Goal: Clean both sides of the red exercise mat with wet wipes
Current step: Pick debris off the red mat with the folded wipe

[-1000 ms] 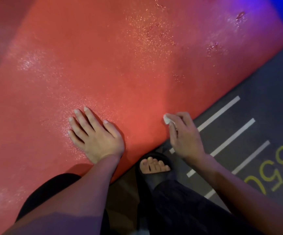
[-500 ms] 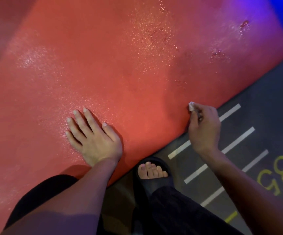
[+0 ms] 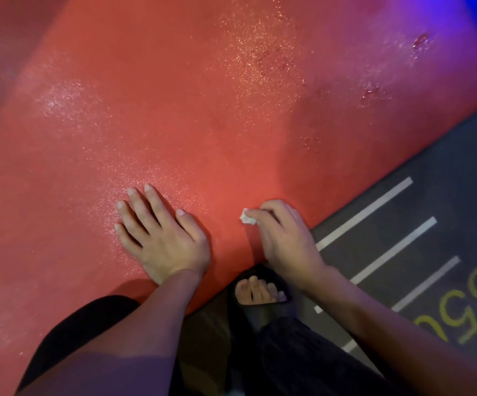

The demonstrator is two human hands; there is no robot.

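Fingers (image 3: 268, 214) of the right hand (image 3: 285, 241) pinch a small crumpled wet wipe (image 3: 248, 220) against the red exercise mat (image 3: 231, 115), near its lower edge. Just beside, the left hand (image 3: 163, 235) lies flat on the mat with straight, spread fingers. On the dark floor (image 3: 445, 195) below stands a foot in a black sandal (image 3: 260, 298).

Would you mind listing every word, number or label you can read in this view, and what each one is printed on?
"35", followed by a partly visible rounded character, perhaps "0": yellow digits painted on the dark floor, upside down to the camera, beside the white stripes.
Nothing legible shows on the red mat, the wipe or the black sandal.
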